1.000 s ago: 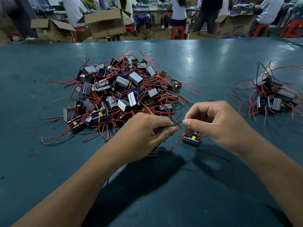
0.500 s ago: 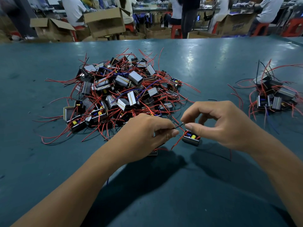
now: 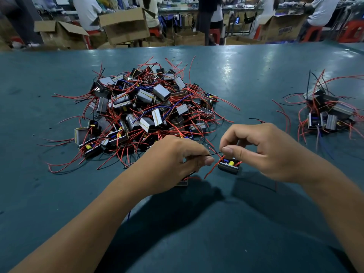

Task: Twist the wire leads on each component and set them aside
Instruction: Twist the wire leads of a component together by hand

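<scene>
**Red leads on a teal bench**

The bench (image 3: pixel 197 233) is dark teal, with pale glare streaks towards its far edge. The big pile (image 3: pixel 149 111) mixes grey and silver blocks banded with thin tan lines, black frames, yellow dots and blue patches, under a tangle of red leads with a few blue and black ones. The small pile (image 3: pixel 327 115) at the right shows the same greys, blacks and reds, with black wires standing up. The component (image 3: pixel 228 166) between the hands is black with a yellow spot and a blue patch; its leads are red, and the thin wire (image 3: pixel 213 154) is black. Behind the bench, cardboard boxes (image 3: pixel 124 24) are brown and stools (image 3: pixel 313 32) red.
</scene>
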`<state>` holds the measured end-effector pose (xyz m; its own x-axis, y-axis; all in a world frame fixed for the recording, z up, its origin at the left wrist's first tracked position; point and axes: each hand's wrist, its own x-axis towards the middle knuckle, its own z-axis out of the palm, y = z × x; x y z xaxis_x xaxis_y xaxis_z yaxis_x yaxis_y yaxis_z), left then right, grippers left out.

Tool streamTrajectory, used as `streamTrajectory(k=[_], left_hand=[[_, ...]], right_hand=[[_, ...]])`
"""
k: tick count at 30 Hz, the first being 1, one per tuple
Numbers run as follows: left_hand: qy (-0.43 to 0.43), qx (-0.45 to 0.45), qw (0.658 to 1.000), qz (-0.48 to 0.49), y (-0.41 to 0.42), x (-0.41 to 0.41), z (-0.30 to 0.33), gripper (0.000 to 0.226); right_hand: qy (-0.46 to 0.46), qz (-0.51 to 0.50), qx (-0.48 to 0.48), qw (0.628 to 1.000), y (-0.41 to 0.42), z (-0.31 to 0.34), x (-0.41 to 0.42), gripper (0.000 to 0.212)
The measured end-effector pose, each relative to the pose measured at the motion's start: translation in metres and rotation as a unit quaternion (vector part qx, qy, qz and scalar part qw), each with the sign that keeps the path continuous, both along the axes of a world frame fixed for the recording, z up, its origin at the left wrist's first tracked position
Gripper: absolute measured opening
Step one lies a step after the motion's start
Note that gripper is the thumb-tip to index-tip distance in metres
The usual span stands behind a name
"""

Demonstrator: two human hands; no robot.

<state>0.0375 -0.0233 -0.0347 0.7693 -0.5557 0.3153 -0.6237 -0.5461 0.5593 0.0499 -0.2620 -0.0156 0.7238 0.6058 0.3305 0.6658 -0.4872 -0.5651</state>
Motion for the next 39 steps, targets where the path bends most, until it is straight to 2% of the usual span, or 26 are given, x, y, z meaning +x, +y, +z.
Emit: streamTrajectory(k=[11,16,21,23,29,39], left_hand=[[-0.023,0.017,0.999,0.038,0.000,0.000,-0.001,0.036],[-0.031,0.024,0.999,0.037,-0.001,-0.001,0.000,0.035],[-0.037,-0.009,0.999,0.032,-0.005,-0.005,0.003,0.027],[-0.016,-0.032,0.999,0.029,-0.006,-0.006,0.004,0.022],[0.122,-0.111,0.986,-0.021,-0.006,-0.008,0.003,0.011],[0.179,-0.141,0.973,-0.031,-0.008,-0.006,-0.002,0.007]], right_hand=[[0.002,-0.040,0.111,0.993,-0.010,0.012,0.000,0.009],[0.003,0.016,0.049,0.999,-0.008,0.015,-0.007,0.016],[-0.019,0.020,0.020,0.999,-0.003,0.012,-0.008,0.011],[-0.028,0.024,0.014,0.999,-0.002,0.012,-0.008,0.010],[-0.039,0.012,0.016,0.999,0.002,0.008,-0.007,0.003],[-0.037,-0.008,0.021,0.999,0.001,0.007,-0.008,0.006]])
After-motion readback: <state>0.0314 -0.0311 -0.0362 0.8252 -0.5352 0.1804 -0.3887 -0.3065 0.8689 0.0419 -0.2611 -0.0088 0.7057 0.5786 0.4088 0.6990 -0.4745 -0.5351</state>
